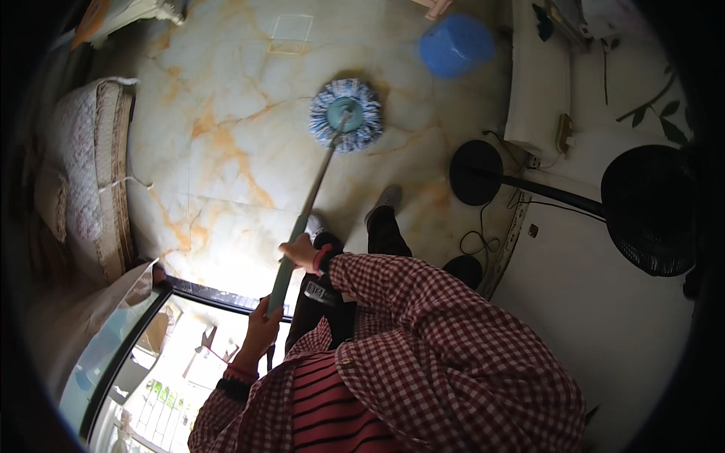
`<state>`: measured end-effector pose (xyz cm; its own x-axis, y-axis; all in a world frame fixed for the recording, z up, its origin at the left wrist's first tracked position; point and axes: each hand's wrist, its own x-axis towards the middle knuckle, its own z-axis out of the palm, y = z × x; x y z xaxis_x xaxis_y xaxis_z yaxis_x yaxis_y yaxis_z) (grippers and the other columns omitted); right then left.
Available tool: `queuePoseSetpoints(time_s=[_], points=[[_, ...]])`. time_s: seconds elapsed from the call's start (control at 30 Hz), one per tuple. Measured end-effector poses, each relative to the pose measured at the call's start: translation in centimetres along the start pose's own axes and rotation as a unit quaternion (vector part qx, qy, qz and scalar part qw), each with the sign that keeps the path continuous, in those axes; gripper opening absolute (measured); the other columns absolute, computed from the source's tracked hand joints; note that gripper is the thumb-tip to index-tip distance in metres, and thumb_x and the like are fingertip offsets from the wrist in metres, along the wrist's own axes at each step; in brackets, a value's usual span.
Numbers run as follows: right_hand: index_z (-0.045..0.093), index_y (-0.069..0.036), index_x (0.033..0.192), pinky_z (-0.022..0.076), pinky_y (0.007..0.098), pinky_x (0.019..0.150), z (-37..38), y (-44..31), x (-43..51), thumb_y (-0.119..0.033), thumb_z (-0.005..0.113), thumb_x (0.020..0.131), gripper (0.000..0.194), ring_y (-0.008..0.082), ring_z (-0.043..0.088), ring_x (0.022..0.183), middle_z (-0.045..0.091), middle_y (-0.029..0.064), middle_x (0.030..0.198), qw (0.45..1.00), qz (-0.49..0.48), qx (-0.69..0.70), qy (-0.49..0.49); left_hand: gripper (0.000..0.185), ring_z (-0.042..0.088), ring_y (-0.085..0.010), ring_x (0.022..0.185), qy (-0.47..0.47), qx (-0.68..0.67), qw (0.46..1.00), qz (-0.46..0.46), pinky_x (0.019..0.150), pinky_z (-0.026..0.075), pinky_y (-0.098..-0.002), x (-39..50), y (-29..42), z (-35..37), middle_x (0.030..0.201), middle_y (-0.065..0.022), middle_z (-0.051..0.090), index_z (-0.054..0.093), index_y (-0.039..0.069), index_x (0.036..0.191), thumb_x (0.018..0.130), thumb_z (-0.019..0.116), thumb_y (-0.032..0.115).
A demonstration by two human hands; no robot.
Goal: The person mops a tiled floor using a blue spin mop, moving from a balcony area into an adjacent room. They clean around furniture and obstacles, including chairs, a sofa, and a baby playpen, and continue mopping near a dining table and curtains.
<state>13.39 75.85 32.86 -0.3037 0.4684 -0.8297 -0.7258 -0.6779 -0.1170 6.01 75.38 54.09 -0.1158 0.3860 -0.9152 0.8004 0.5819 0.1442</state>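
A round string mop (pixel 346 116) with blue and white strands rests on the marbled tile floor (pixel 226 141), ahead of my feet. Its long handle slants back towards me. Lower down, my left hand (pixel 264 328) is closed around the green end of the handle. Farther up the grip, my right hand (pixel 300 252) also holds the handle, with a red band at the wrist. Both arms are in red and white checked sleeves. My feet in light grey shoes stand just behind the mop head.
A blue plastic bucket (pixel 456 45) stands at the upper right. A black pedestal fan (pixel 648 209) with its round base (pixel 476 172) and a looped cable are to the right by the white wall. Folded padded mats (pixel 96 175) lean at the left, above a black-framed glass door (pixel 127 351).
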Motion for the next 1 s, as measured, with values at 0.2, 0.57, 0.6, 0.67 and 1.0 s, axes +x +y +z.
queuePoseSetpoints(time_s=[0.2,0.57,0.6,0.67,1.0], points=[[0.038,0.012,0.088,0.0539,0.0365,0.046,3.7,-0.7,-4.5,-0.011,0.063,0.072,0.038,0.0246,0.062,0.059,0.057,0.0160,0.071,0.982,0.047,-0.074,-0.168,0.034,0.038,-0.0019,0.042,0.116,-0.053,0.990,-0.055,0.036,0.028,-0.0197,-5.0,-1.8,1.0,0.057,0.0049,0.044,0.048,0.002,0.113,0.081,0.055,0.010],[0.051,0.007,0.064,0.0435,0.0321,0.039,-8.5,-7.9,-0.3,-0.009,0.055,0.070,0.018,0.0220,0.061,0.054,0.056,0.0121,0.059,0.984,-0.103,-0.136,0.045,0.042,0.052,-0.0065,0.062,-0.032,-0.085,0.992,0.087,0.052,0.042,-0.0214,4.9,4.6,9.5,0.072,-0.0023,0.058,0.048,0.002,0.116,0.078,0.061,0.014],[0.052,0.006,0.064,0.0447,0.0339,0.042,-12.1,-10.2,-0.3,-0.009,0.056,0.071,0.017,0.0213,0.062,0.059,0.057,0.0116,0.061,0.990,-0.059,-0.102,0.071,0.045,0.055,-0.0094,0.070,-0.070,-0.090,0.984,0.134,0.059,0.045,-0.0243,6.5,6.4,12.0,0.080,-0.0059,0.060,0.049,0.002,0.117,0.077,0.063,0.018],[0.052,0.003,0.068,0.0472,0.0330,0.049,-19.0,-14.6,0.0,-0.008,0.054,0.074,0.012,0.0197,0.061,0.063,0.057,0.0105,0.066,0.979,-0.079,-0.170,0.076,0.047,0.056,-0.0136,0.075,-0.127,-0.135,0.971,0.149,0.065,0.046,-0.0283,10.1,10.1,15.9,0.086,-0.0089,0.060,0.050,0.002,0.118,0.076,0.062,0.021],[0.051,0.001,0.079,0.0497,0.0373,0.063,-22.2,-12.2,-1.8,-0.013,0.056,0.075,0.015,0.0209,0.059,0.073,0.054,0.0095,0.078,0.988,-0.004,-0.154,0.003,0.042,0.054,-0.0107,0.067,-0.053,-0.176,0.978,0.102,0.061,0.045,-0.0250,9.0,6.8,20.4,0.077,-0.0057,0.059,0.052,0.003,0.115,0.077,0.061,0.021]])
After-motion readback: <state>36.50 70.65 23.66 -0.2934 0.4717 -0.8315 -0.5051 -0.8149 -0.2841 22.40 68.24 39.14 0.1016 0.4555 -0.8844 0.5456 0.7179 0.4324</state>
